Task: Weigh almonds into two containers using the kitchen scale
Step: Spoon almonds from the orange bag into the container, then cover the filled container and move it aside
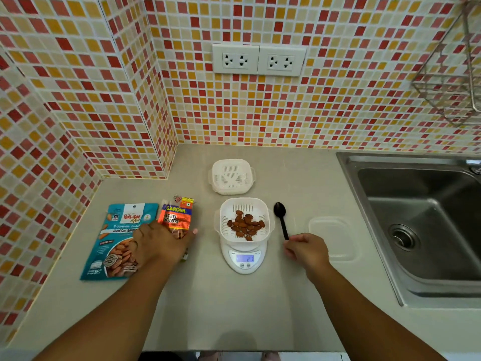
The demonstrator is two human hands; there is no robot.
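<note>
Nearest the lens, two bare forearms reaching over a grey countertop [234, 308]; left hand [162, 244] palm-down with fingers spread loosely, lying over the lower end of the orange packet [178, 217] and the right edge of the teal pouch [122, 238], not clenched on either; right hand [307, 250] curled shut round the handle end of one black plastic spoon [281, 217], bowl of the spoon pointing away and lying just beside the scale. Two snack bags side by side at left: teal pouch printed "Koh-Kae Plus", "Protein snack" and "Roasted Alm…", remainder covered by the hand; orange packet reading "GARDEN" and, partly cut off, "…LTED …MONDS". One white kitchen scale [244, 256] at centre, lit display showing what looks like "21", two small buttons beneath. Two white slotted containers: nearer container [244, 220] seated on the scale platform, holding a small heap of brown almonds [246, 225], roughly twenty, exact count uncertain; farther container [231, 175] behind it on the counter, near but apart. One clear flat lid [334, 237] right of the spoon, faint against the counter. One steel sink [421, 217] at far right; two double wall sockets [259, 59] on the mosaic tiles; one wire rack [453, 82] hung at upper right.
</note>
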